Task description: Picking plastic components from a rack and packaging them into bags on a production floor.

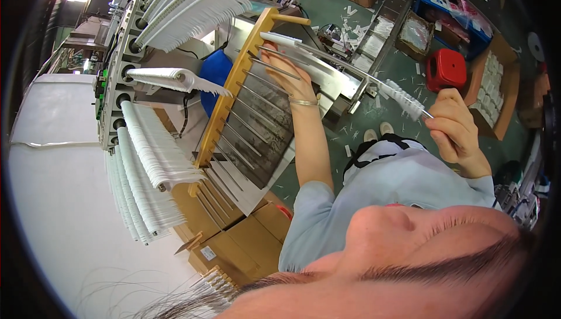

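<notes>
Head view: our right hand [456, 129] pinches a metal rod [339, 62] carrying white pieces [403, 98]; our left hand [287, 73], whose grip we cannot tell, is beside the yellow rack [236, 85].

Red stool [446, 70] on green floor [327, 0]

The person wears a loose, pale blue-grey top [385, 179] with short sleeves, the left sleeve [314, 199] ending above the elbow and leaving the forearm uncovered. Around the wrist of the left hand [288, 68] sits a slim, silvery bracelet [304, 103] that looks like thin bands side by side. Beyond the top's hem show folds of black-and-white cloth [383, 151] and, farther down, a pair of light, off-white shoes [385, 128] with rounded toes.
</notes>
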A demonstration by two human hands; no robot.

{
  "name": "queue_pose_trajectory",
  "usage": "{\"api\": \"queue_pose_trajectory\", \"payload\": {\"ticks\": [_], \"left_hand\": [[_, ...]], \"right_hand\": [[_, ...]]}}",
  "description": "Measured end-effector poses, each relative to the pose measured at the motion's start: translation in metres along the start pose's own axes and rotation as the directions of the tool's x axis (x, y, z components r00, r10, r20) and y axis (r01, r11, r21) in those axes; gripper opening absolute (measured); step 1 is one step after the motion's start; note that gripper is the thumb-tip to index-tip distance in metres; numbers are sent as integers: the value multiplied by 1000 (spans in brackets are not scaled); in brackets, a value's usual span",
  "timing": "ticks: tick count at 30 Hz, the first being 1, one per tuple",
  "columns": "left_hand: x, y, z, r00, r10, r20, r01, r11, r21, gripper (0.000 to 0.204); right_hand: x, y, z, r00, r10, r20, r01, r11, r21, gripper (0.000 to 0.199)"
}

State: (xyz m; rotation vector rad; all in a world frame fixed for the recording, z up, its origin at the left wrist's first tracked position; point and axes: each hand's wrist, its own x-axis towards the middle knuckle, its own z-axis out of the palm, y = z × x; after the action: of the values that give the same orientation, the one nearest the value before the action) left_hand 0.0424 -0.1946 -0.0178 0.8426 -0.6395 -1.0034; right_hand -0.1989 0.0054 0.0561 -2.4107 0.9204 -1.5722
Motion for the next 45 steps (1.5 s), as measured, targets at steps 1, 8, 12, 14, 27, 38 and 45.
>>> {"api": "queue_pose_trajectory", "payload": {"ticks": [1, 8, 12, 14, 27, 38, 45], "left_hand": [[-3, 1, 3, 998, 4, 55, -6, 1000, 25, 35], [-72, 1, 15, 960, 172, 222, -220, 952, 213, 24], [-100, 10, 23, 896, 191, 401, -251, 963, 103, 18], [-111, 15, 29, 894, -23, 447, 44, 998, -37, 15], [-164, 89, -128, 882, -470, 19, 470, 882, -35, 23], [-79, 129, -232, 865, -425, 269, 500, 784, -368, 37], [-73, 158, -252, 827, -450, 336, 562, 640, -524, 44]], "right_hand": [[3, 3, 4, 1000, 4, -7, -4, 1000, -6, 18], [11, 31, 20, 997, 17, -79, -11, 997, 80, 15], [-12, 46, -17, 993, 17, -121, 8, 979, 206, 18], [-22, 56, -32, 980, 132, -148, -57, 902, 428, 18], [29, 128, 78, 875, 133, 466, -416, 699, 582, 14], [96, 169, 250, 832, -50, 552, -317, 773, 549, 16], [104, 177, 210, 752, 476, 456, -659, 564, 498, 28]]}}
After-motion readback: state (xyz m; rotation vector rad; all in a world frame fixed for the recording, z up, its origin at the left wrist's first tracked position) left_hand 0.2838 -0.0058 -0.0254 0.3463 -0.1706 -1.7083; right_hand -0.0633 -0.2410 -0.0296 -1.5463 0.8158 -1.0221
